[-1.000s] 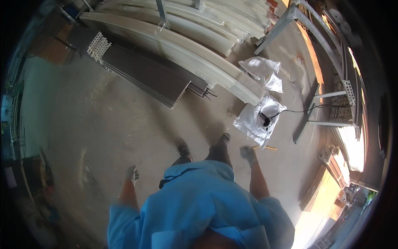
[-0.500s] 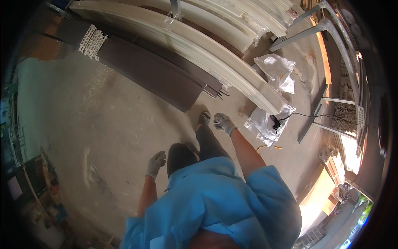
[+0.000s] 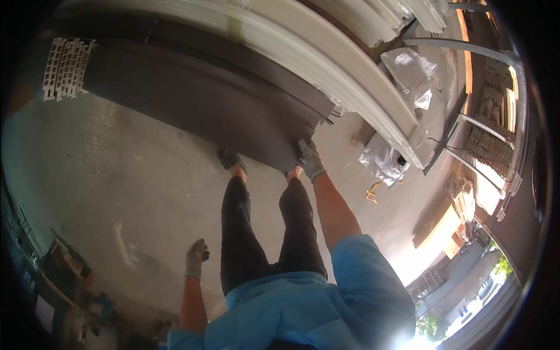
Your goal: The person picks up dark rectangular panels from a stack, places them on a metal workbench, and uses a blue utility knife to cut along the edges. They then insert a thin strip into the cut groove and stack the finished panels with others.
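A stack of long dark brown profiles [image 3: 192, 99] lies on the concrete floor in front of my feet. My right hand [image 3: 310, 160], in a grey work glove, reaches down to the near end of this stack and touches its edge. My left hand [image 3: 196, 258], also gloved, hangs by my left side with curled fingers and nothing in it. My legs in dark trousers stand right against the stack.
Long white profiles [image 3: 326, 52] lie behind the dark stack. Crumpled plastic wrapping [image 3: 382, 160] with a black cable lies on the floor at the right, more wrapping [image 3: 411, 67] beyond. A metal frame [image 3: 461, 116] stands at the right. Clutter [image 3: 64, 274] lines the left edge.
I have stepped up to the dark stack and bent toward it. My right hand has reached down to the stack's near end. My left hand stays hanging at my side.
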`<action>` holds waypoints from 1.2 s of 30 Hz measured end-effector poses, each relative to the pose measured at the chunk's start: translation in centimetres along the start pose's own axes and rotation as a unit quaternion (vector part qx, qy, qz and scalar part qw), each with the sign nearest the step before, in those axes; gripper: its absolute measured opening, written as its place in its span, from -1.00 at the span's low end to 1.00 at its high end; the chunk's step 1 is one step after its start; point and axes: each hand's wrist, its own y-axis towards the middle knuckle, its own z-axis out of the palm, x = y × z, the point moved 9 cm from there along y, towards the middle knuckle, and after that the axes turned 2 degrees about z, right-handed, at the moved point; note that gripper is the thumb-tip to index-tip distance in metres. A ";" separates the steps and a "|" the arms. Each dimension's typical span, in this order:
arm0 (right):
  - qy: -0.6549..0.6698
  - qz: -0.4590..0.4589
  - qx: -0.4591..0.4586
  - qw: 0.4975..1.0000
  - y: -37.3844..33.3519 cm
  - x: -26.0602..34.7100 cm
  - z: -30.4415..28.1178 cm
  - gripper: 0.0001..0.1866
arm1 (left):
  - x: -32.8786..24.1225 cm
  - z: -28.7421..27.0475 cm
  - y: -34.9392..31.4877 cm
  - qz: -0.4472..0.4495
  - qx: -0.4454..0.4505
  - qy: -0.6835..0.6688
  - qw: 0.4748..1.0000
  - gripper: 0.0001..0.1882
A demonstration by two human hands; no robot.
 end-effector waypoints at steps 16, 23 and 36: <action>0.025 0.062 0.057 0.996 -1.9 0.4 1.6 -0.29 | -10.1 2.7 1.4 0.085 0.009 0.030 0.996 -0.48; 0.018 -0.081 0.099 0.992 -1.0 1.5 3.4 -0.28 | -10.0 6.4 0.7 0.050 0.010 0.079 0.996 -0.49; 0.140 -0.030 0.159 0.977 -0.3 -2.1 -3.4 -0.25 | -14.0 12.7 0.2 0.124 0.008 0.106 0.987 -0.48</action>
